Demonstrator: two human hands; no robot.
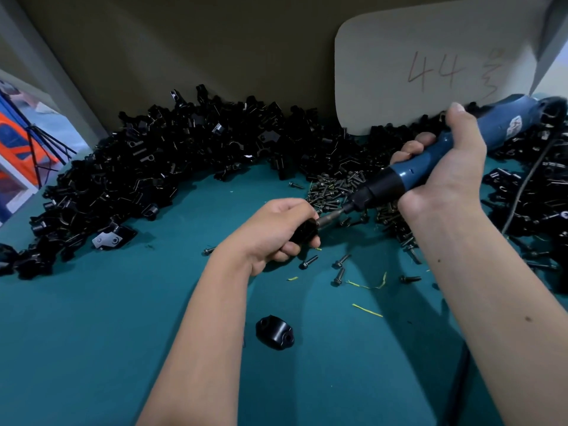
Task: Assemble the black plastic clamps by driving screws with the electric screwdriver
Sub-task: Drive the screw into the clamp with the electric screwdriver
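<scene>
At the middle of the teal table (92, 333), the left hand (276, 232) curls around a black clamp (304, 232) while the right hand (445, 167) grips the blue electric screwdriver (430, 158), its bit (330, 218) meeting the clamp, with loose screws (332, 189) just beyond and a clamp pile (153, 167) along the far edge.

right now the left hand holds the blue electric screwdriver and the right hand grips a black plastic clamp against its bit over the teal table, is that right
Not quite: the hands are swapped. The head view shows the right hand holding the blue electric screwdriver, while the left hand grips the black plastic clamp against its bit over the teal table.
</scene>
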